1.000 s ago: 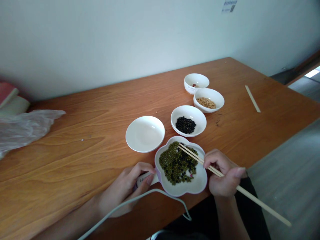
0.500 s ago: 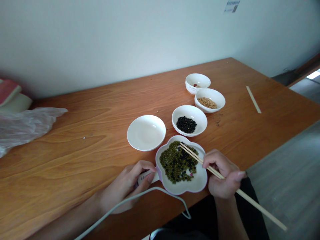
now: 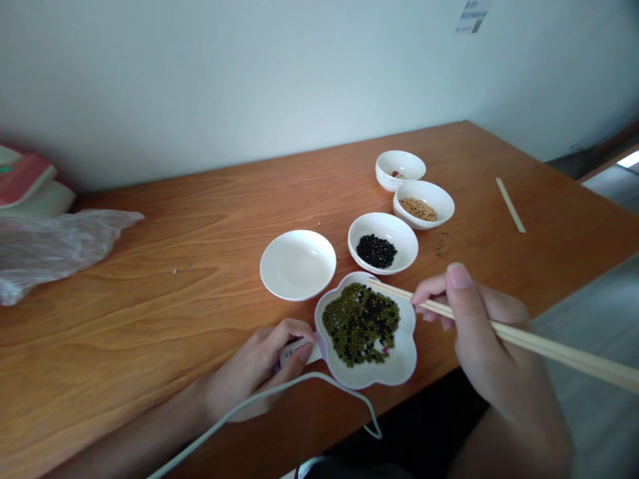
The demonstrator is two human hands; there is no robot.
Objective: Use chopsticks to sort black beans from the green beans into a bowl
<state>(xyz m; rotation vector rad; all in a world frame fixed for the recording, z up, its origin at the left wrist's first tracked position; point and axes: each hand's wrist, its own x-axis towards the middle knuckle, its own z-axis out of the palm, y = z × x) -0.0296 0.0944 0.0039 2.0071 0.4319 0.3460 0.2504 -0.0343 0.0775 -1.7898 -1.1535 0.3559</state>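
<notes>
My left hand (image 3: 272, 362) is closed around the short handle of a flower-shaped white pan (image 3: 402, 362) with a lilac rim. Green beans (image 3: 344, 322) mixed with black ones lie in it, along with a small pink bit. A pair of chopsticks (image 3: 539, 346) is in my right hand (image 3: 492, 332), fingers closed on them. Their tips are over the pan's far edge, close together; I cannot tell whether a bean is between them. Just beyond the pan are a bare white bowl (image 3: 298, 266) and a white bowl of black beans (image 3: 377, 251).
Farther back stand a bowl with tan beans (image 3: 418, 209) and a bowl (image 3: 399, 166) with a few reddish bits. A paper strip (image 3: 510, 205) lies at the right. A plastic bag (image 3: 64, 243) and a red-and-white container (image 3: 34, 183) are at the left. A pale cable (image 3: 239, 412) crosses my left forearm.
My right hand has turned and moved right and up, its chopsticks now flatter. Their tips have shifted from among the beans to the pan's far edge. My left hand keeps its grip.
</notes>
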